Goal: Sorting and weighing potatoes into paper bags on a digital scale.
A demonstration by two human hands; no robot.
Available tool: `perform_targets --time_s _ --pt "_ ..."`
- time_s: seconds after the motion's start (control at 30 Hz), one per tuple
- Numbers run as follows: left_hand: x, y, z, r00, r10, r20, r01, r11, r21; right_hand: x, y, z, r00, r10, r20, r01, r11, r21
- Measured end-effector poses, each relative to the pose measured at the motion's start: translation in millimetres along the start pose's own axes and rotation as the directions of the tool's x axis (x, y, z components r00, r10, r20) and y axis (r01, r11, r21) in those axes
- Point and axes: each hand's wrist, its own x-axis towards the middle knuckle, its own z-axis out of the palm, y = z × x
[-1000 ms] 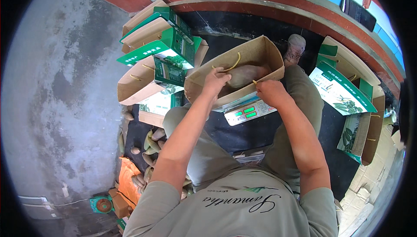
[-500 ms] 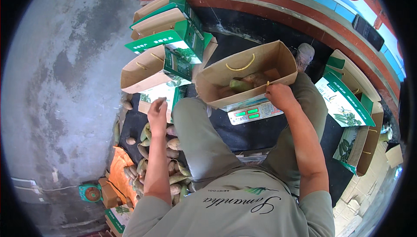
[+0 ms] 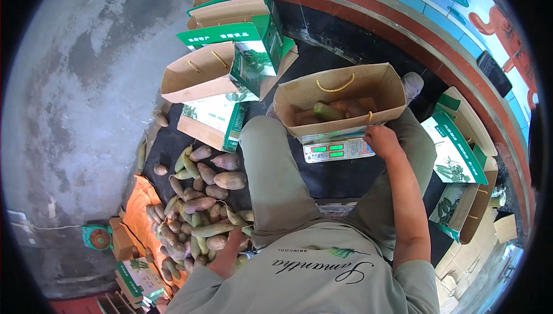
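A brown cardboard carton (image 3: 345,93) with yellow cord handles stands on a digital scale (image 3: 340,151) with green-lit displays, in front of my knees. Inside it lie a green root vegetable (image 3: 328,112) and some reddish-brown ones. My right hand (image 3: 381,141) is curled at the carton's near wall, by the scale's right end; whether its fingers hold anything is hidden. Down at my left thigh, my left hand (image 3: 235,240) reaches into a heap of root vegetables (image 3: 199,204), green, pinkish and brown. Its fingers are partly hidden among them, so its grip is unclear.
Green and white cartons (image 3: 230,43) are stacked at the far left, and more cartons (image 3: 461,152) stand on the right. An orange sheet (image 3: 141,199) lies under the heap's left side. Dark sheeting (image 3: 340,181) covers the floor. A grey wall (image 3: 75,112) bounds the left.
My left hand has dropped from beside my left knee to the root vegetable heap. My right hand has shifted from the carton's rim to just below it. The view has also shifted.
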Motion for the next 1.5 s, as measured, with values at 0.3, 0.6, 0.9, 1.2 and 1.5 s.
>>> perform_targets --time_s 0.3,0.6,0.9,1.2,1.5 --pt "-15.8 1.7 33.4 0.994 0.004 0.108 -0.003 1.000 -0.009 -7.8 -5.2 22.1 0.995 -0.022 0.099 0.022 1.000 -0.006" --pt "-27.2 16.4 43.3 0.993 0.034 0.113 -0.029 0.999 -0.044 -13.0 -10.1 27.6 0.981 0.040 0.191 -0.026 0.997 -0.073" --pt "-20.6 29.6 50.4 0.990 0.085 0.110 -0.079 0.995 -0.064 -20.1 -10.8 34.6 0.965 0.088 0.247 -0.054 0.989 -0.140" --pt "0.7 34.5 75.5 0.985 0.132 0.111 -0.123 0.989 -0.082 -24.4 -14.0 34.7 0.949 0.102 0.299 -0.058 0.987 -0.151" --pt "14.8 31.7 106.6 0.976 0.180 0.122 -0.169 0.981 -0.090 -25.8 -6.7 40.6 0.952 0.072 0.297 -0.040 0.993 -0.113"
